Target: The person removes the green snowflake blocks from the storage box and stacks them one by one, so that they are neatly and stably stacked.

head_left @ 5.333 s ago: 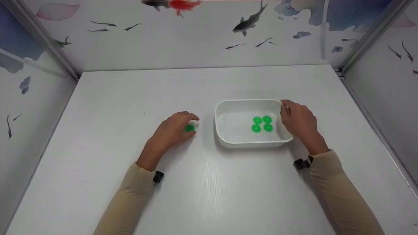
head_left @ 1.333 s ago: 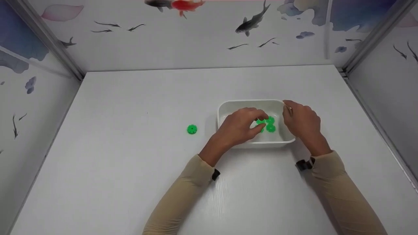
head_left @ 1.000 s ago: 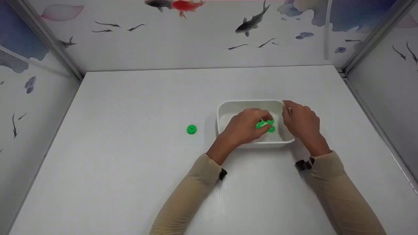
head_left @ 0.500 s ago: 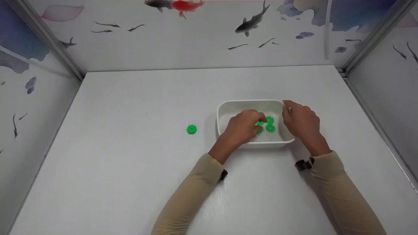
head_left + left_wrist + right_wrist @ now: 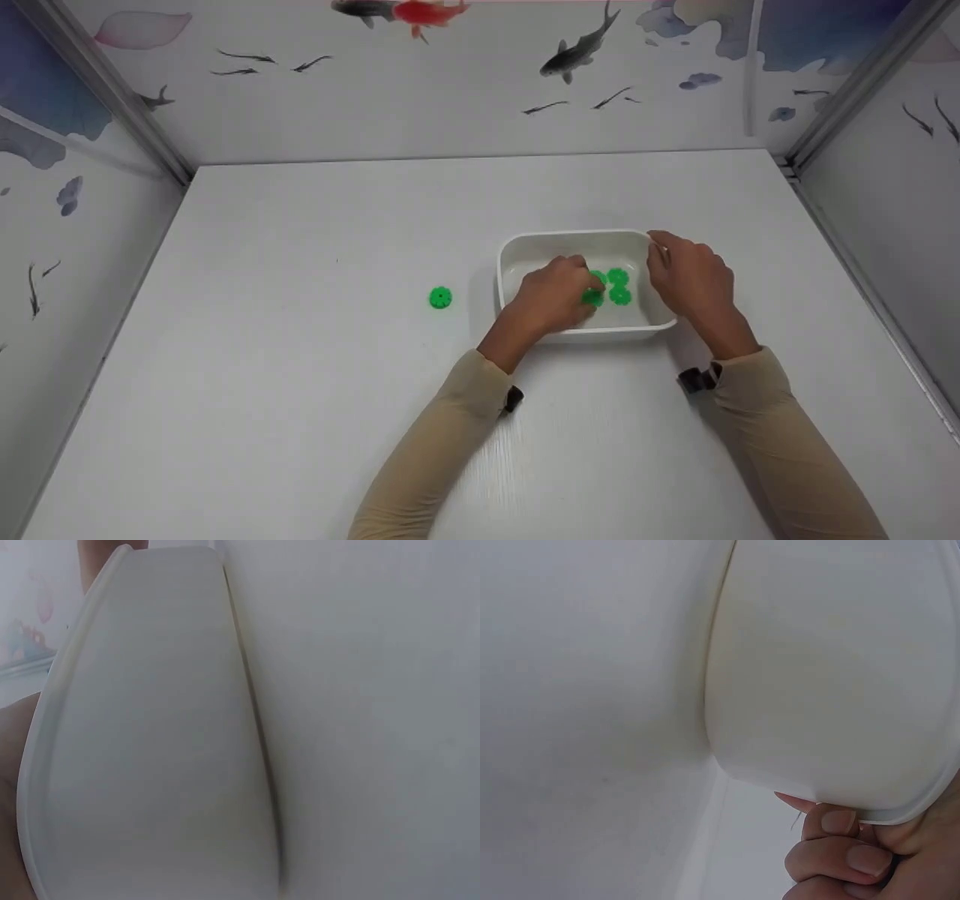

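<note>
A white rectangular tray (image 5: 525, 322) holds several green notched plastic discs, grouped right of its middle. My left hand (image 5: 551, 296) reaches into the tray over its near side. Its thumb and forefinger pinch the lower-left green disc (image 5: 592, 298), down at the tray floor. Another disc (image 5: 619, 295) lies just to the right. My right hand (image 5: 694, 277) holds the tray's right end; the right wrist view shows curled fingers (image 5: 840, 855) at the rim. The left wrist view is mostly filled by the tray's outer wall (image 5: 157, 727).
One more green disc (image 5: 441, 298) lies on the white table (image 5: 300, 360), left of the tray. White panels printed with fish (image 5: 570, 52) stand behind and on both sides of the table.
My left hand has moved from the lone disc on the table into the tray. Over the last second its fingers shifted left and lower, onto the lower-left disc. My right hand stays at the rim.
</note>
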A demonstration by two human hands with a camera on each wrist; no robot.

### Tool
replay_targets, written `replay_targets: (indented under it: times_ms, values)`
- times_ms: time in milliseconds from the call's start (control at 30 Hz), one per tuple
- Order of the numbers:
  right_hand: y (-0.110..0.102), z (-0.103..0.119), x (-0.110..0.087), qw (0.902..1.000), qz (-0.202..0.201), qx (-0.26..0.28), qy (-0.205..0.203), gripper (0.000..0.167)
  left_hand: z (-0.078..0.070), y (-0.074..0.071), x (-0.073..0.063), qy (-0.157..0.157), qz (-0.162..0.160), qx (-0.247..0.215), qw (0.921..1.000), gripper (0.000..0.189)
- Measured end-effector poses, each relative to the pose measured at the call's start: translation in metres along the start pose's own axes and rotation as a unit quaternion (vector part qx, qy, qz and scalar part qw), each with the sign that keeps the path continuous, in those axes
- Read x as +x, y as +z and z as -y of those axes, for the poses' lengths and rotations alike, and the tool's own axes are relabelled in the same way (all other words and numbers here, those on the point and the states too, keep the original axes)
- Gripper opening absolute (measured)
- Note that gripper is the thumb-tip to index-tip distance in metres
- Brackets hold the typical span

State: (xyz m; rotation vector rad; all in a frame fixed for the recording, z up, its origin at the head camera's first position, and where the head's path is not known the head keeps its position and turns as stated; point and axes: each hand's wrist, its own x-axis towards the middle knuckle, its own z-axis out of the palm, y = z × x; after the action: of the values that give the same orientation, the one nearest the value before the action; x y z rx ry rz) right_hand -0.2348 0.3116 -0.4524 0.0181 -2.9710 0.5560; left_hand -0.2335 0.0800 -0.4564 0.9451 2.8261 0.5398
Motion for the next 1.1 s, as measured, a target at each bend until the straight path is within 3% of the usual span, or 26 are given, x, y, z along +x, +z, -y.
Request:
replay_targets:
  times_ms: [600, 1100]
  values:
    - [0.0004, 0.0000, -0.0002, 1.0000, 0.002, 0.000, 0.005, 0.046, 0.0007, -0.0011, -0.0003, -0.039, -0.012, -0.022, 0.9989, 0.021]
    - [-0.0003, 0.0008, -0.0011, 0.9999, -0.008, 0.002, -0.007, 0.043, 0.0010, -0.0032, -0.0041, -0.018, -0.019, -0.048, 0.9985, 0.030]
